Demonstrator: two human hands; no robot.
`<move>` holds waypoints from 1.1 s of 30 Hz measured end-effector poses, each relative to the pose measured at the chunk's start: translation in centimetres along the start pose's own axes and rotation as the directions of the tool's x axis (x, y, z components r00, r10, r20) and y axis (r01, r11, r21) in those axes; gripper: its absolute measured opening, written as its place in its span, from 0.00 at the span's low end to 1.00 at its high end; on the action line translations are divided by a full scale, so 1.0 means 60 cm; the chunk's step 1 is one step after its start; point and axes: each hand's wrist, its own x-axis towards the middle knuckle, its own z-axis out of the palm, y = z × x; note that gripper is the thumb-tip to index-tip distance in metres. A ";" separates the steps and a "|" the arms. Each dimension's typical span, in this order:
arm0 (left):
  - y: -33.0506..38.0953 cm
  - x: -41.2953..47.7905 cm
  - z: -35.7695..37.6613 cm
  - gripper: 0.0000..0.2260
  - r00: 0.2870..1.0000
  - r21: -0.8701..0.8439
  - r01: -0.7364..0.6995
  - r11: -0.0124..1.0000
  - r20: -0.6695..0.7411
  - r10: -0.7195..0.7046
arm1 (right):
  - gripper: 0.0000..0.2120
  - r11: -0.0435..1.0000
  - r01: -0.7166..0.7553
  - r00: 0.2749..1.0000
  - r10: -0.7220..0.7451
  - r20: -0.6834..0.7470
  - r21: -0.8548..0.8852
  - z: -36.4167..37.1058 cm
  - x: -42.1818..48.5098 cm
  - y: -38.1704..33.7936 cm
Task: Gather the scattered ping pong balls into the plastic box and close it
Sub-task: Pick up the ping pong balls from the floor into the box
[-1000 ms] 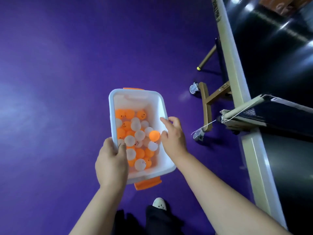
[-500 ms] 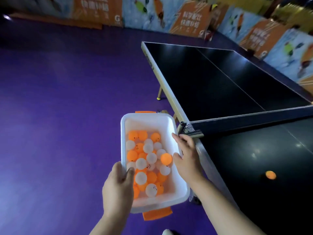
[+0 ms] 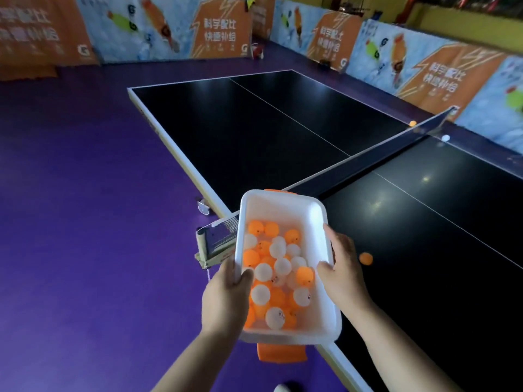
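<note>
I hold a white plastic box (image 3: 283,205) with orange latches over the near edge of the ping pong table. It contains several orange and white ping pong balls (image 3: 278,274). My left hand (image 3: 226,298) grips the box's left rim, thumb inside. My right hand (image 3: 343,270) grips the right rim. A loose orange ball (image 3: 366,258) lies on the table just right of my right hand. Another orange ball (image 3: 413,123) and a white ball (image 3: 446,138) sit at the far end of the net. No lid is in view.
The black ping pong table (image 3: 254,131) stretches ahead, its net (image 3: 368,162) crossing it, with the net clamp (image 3: 215,244) left of the box. Purple floor (image 3: 85,222) lies to the left. Orange and blue barrier boards (image 3: 169,29) line the back.
My view has lifted from the floor to the table. Both hands have carried the box rightward and up, so that it now hangs over the table's edge by the net.
</note>
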 end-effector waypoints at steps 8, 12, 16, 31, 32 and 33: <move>0.067 0.097 0.175 0.12 0.997 0.079 0.028 0.996 0.065 -0.033 | 0.23 0.899 -0.428 0.889 0.437 -0.137 0.093 -0.076 0.135 0.217; 0.076 0.139 0.235 0.11 0.995 0.130 0.039 0.991 0.085 -0.051 | 0.26 0.861 -0.470 0.881 0.470 -0.048 -0.193 -0.090 0.178 0.308; 0.081 0.170 0.275 0.09 0.993 0.162 0.055 0.985 0.098 -0.072 | 0.27 0.846 -0.457 0.866 0.494 0.081 -0.274 -0.077 0.205 0.361; 0.101 0.213 0.332 0.09 0.980 0.215 0.088 0.973 0.154 -0.123 | 0.16 0.876 -0.465 0.880 0.474 0.041 -0.129 -0.099 0.242 0.373; 0.105 0.213 0.335 0.08 0.980 0.214 0.077 0.974 0.163 -0.114 | 0.16 0.894 -0.441 0.897 0.440 -0.033 -0.074 -0.106 0.249 0.359; 0.108 0.213 0.337 0.07 0.980 0.210 0.069 0.975 0.171 -0.106 | 0.15 0.909 -0.416 0.906 0.411 -0.101 -0.032 -0.114 0.254 0.342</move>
